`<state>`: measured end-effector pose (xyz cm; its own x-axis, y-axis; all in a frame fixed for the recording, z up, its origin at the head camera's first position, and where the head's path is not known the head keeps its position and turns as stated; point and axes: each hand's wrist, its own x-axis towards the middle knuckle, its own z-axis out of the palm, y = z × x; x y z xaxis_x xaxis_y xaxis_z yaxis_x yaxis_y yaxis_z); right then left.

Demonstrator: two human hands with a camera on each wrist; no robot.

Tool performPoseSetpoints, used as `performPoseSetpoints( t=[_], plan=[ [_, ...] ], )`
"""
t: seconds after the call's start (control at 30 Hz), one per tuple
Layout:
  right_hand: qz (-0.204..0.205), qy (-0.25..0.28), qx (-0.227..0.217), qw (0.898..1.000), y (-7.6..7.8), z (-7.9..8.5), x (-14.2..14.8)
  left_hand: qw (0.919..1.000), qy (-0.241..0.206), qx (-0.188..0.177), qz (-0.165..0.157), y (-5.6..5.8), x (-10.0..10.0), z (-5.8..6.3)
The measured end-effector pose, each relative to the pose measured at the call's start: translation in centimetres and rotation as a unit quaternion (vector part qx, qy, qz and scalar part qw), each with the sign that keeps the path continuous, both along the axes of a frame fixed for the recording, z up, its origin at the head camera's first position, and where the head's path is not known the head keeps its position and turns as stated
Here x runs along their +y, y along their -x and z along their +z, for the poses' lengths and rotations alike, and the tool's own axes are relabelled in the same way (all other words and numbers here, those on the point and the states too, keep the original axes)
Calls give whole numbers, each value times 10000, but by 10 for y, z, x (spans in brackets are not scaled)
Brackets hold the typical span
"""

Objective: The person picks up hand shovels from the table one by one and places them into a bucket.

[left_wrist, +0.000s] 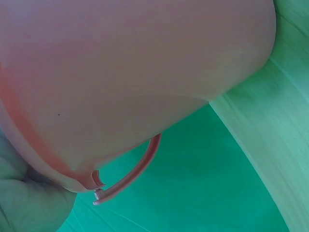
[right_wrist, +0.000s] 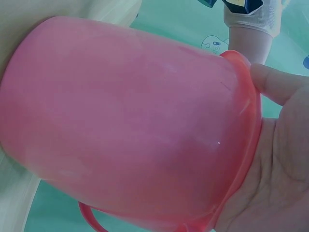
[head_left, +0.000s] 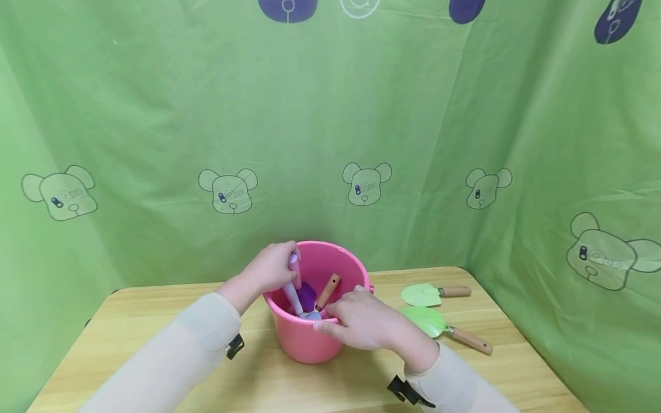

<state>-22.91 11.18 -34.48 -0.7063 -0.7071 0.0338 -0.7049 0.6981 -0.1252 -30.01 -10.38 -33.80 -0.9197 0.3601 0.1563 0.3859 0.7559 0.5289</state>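
Head view has a pink bucket [head_left: 310, 344] upright on the table [head_left: 144, 310]. Right hand [head_left: 361, 318] hooks the near rim, thumb outside, probably steadying it. Left hand [head_left: 271, 267] bends over the left rim by a lilac handle [head_left: 292, 298]; can't tell if it's pinching anything. A wooden handle [head_left: 327, 292] leans inside, I guess propped by the wall. Two green trowels [head_left: 424, 321] lie right of it. Table's wood-look, with green bear-print curtain [head_left: 289, 115] behind and both sides.

Bright, evenly lit head view; dimmer, teal-tinted wrist views.
Soft shadows lie on the worktop [head_left: 253, 373] beside the bucket [head_left: 310, 341], whose wall looks dull in the left wrist view.
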Motion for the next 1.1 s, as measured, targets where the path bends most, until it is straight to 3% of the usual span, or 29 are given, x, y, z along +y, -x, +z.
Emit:
performPoseSetpoints(
  t=[0.4,0.5,0.8,1.1],
  plan=[
    [15,3,54,10000,0,-1,0,9980,552,314,-52,2,2,-3],
    [18,15,65,10000,1,-1,0,9952,809,557,19,3,3,-5],
    [28,41,76,10000,1,-2,0,9711,1852,1500,151,-1,6,-8],
    [9,34,101,9999,0,-1,0,9413,2680,2036,276,-4,10,-7]
  ],
)
